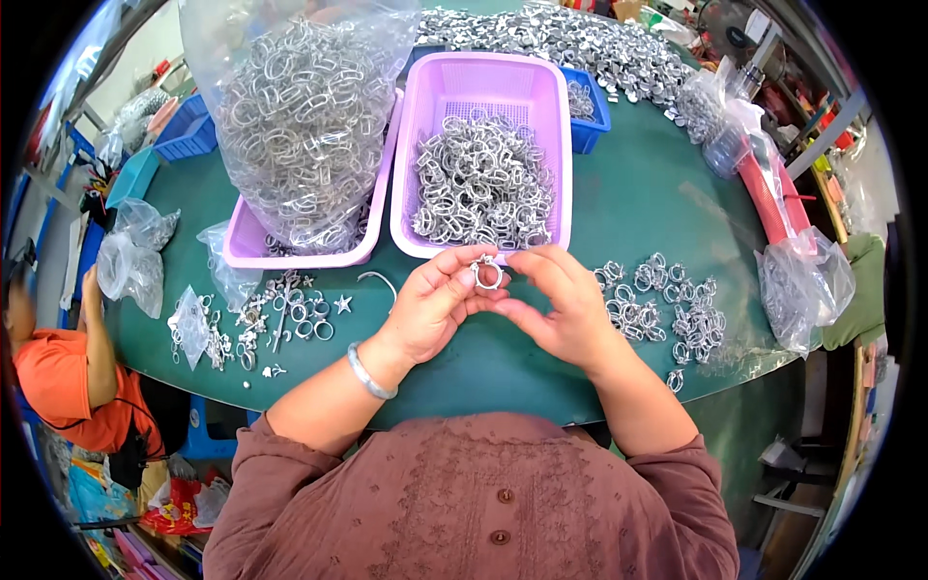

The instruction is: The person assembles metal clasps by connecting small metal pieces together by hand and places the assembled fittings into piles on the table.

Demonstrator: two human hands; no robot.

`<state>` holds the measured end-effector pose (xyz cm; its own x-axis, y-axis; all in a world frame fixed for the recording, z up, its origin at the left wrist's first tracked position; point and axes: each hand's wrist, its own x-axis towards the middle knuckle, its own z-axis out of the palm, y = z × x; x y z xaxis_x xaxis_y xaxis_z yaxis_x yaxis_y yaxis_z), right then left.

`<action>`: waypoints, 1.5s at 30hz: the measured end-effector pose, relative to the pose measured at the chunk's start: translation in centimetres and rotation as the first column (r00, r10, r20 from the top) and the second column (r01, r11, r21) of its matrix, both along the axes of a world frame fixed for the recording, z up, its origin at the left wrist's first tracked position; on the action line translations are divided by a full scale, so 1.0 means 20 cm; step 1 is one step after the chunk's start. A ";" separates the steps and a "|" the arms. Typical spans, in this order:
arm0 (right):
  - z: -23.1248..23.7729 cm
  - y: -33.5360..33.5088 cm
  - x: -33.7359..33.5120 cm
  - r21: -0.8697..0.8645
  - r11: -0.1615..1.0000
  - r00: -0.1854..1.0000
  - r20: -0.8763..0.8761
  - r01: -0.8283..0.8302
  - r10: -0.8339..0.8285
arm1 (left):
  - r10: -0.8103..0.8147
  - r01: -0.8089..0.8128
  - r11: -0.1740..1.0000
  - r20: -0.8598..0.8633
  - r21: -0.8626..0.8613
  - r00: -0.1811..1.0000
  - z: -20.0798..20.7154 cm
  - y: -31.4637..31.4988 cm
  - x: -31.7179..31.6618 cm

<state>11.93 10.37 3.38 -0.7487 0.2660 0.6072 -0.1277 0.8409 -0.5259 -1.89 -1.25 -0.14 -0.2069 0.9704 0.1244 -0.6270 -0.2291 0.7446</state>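
A small silver metal ring (pixel 486 261) with a raised ornament on its top is held up between my two hands, just in front of a pink-purple basket (pixel 561 145). My left hand (pixel 425 302) pinches it from the left with thumb and fingers. From the other side, the thumb and fingers of my right hand (pixel 561 304) close on it too. Many similar metal rings (pixel 483 179) are heaped inside the basket. To the right of my right hand lie small piles of rings (pixel 696 324) on the green tabletop (pixel 638 203).
A clear bag (pixel 304 126) full of metal loops stands in a second purple basket (pixel 290 261) at the left. Loose rings and a star-shaped piece (pixel 343 304) lie nearer me. A blue bin (pixel 587 135) and a heap of metal parts (pixel 580 48) are farther back. A person in orange (pixel 68 377) is at left.
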 end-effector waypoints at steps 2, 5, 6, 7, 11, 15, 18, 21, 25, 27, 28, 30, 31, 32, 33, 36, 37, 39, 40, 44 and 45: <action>-0.01 -0.02 -0.01 -0.025 1.000 0.999 -0.035 -0.005 0.004 | -0.012 0.012 1.000 -0.013 -0.012 1.000 -0.01 0.00 0.00; -0.04 -0.02 -0.01 -0.021 1.000 1.000 0.010 -0.017 0.017 | -0.005 0.004 1.000 -0.036 -0.016 0.999 -0.01 0.00 0.01; -0.04 -0.02 -0.01 -0.022 1.000 1.000 0.011 -0.015 0.015 | 0.006 -0.008 1.000 -0.047 -0.028 0.999 -0.01 0.00 0.02; -0.04 -0.02 -0.01 -0.061 0.997 0.999 0.010 -0.038 0.038 | 0.005 -0.006 1.000 -0.046 -0.029 0.999 -0.01 0.00 0.02; -0.06 -0.01 0.01 -0.464 0.880 0.994 -0.009 -0.102 0.110 | 0.076 -0.101 0.987 -0.191 -0.126 0.979 -0.01 -0.01 0.02; -0.08 0.01 0.01 -0.683 0.724 0.984 0.044 -0.097 0.173 | 0.095 -0.151 0.976 -0.320 -0.156 0.943 0.01 -0.01 0.02; -0.04 0.01 0.01 -0.764 0.644 0.972 0.112 -0.049 0.207 | 0.092 -0.155 0.975 -0.351 -0.157 0.932 0.00 -0.01 0.01; -0.04 0.02 0.02 -0.813 0.581 0.962 0.124 -0.043 0.244 | 0.078 -0.151 0.973 -0.364 -0.175 0.928 0.01 -0.02 0.02; -0.05 0.03 0.02 -0.845 0.531 0.954 0.108 -0.059 0.279 | 0.097 -0.174 0.968 -0.373 -0.179 0.923 0.00 -0.02 0.03; -0.06 0.03 0.02 -0.873 0.481 0.953 0.072 -0.083 0.296 | 0.096 -0.170 0.971 -0.380 -0.167 0.920 0.01 -0.01 0.04; -0.06 0.04 0.02 -0.871 0.483 0.953 0.069 -0.087 0.295 | 0.096 -0.171 0.972 -0.384 -0.164 0.918 0.01 -0.01 0.03; -0.07 0.04 0.02 -0.883 0.461 0.946 0.071 -0.088 0.317 | 0.095 -0.170 0.970 -0.373 -0.173 0.923 0.00 -0.02 0.04; -0.07 0.04 0.02 -0.884 0.460 0.946 0.071 -0.088 0.318 | 0.096 -0.171 0.970 -0.373 -0.174 0.923 0.01 -0.02 0.03; -0.06 0.05 0.02 -0.900 0.424 0.943 0.050 -0.100 0.329 | 0.081 -0.156 0.969 -0.352 -0.192 0.933 0.01 -0.01 0.03; -0.06 0.05 0.02 -0.915 0.388 0.940 0.029 -0.112 0.340 | 0.066 -0.141 0.967 -0.330 -0.210 0.942 0.02 -0.02 0.03; -0.06 0.05 0.02 -0.924 0.367 0.942 0.023 -0.108 0.336 | 0.047 -0.120 0.964 -0.295 -0.235 0.954 0.03 -0.02 0.04; -0.06 0.05 0.02 -0.924 0.368 0.943 0.023 -0.107 0.332 | 0.044 -0.117 0.965 -0.295 -0.234 0.954 0.04 -0.01 0.04; -0.06 0.05 0.02 -0.931 0.351 0.940 0.025 -0.102 0.339 | 0.046 -0.111 0.959 -0.245 -0.260 0.969 0.04 -0.02 0.03; -0.06 0.05 0.02 -0.931 0.350 0.943 0.023 -0.101 0.333 | 0.040 -0.106 0.959 -0.246 -0.261 0.968 0.04 -0.02 0.03; -0.06 0.06 0.03 -0.915 0.395 0.931 0.071 -0.082 0.358 | 0.048 -0.095 0.956 -0.172 -0.277 0.984 0.03 -0.01 0.02; -0.06 0.06 0.04 -0.896 0.441 0.915 0.128 -0.059 0.383 | 0.059 -0.094 0.957 -0.134 -0.275 0.989 0.04 -0.01 0.01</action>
